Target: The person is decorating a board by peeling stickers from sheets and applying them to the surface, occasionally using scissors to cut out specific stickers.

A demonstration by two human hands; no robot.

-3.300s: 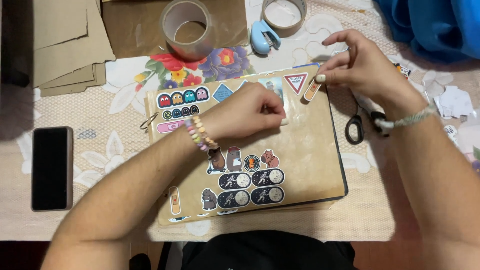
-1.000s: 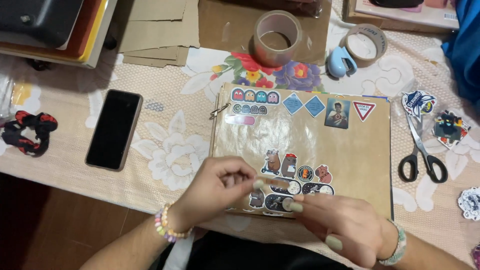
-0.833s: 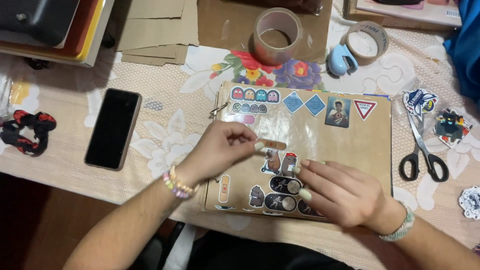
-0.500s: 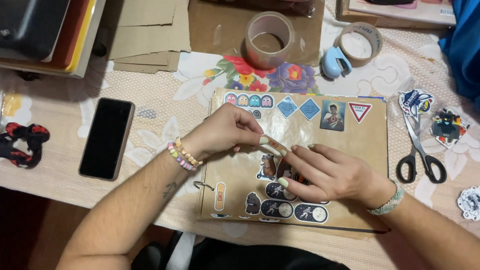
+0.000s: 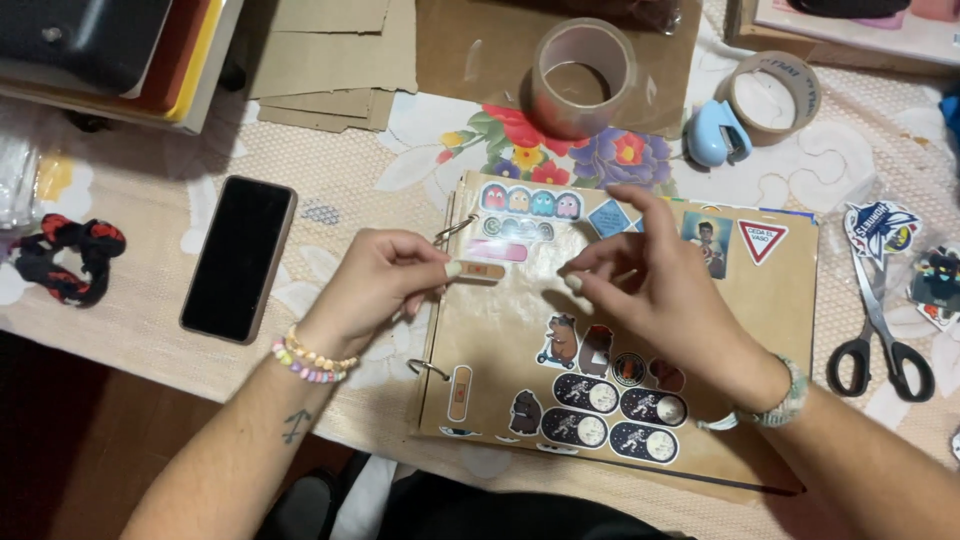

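On the left of the bench (image 5: 330,180), a black phone (image 5: 238,257) lies flat, well clear of the work. The left hand (image 5: 375,285) pinches a small bandage-shaped sticker (image 5: 478,270) between thumb and forefinger, holding it over the upper left of the brown binder page (image 5: 520,350), just below the pink sticker (image 5: 497,251). To set it well, I would keep it level, touch 1 end down first, then smooth along its length. The right hand (image 5: 655,290) hovers with loose, released fingers, holding nothing, ready to press. Scissors (image 5: 885,335) lie at the far right.
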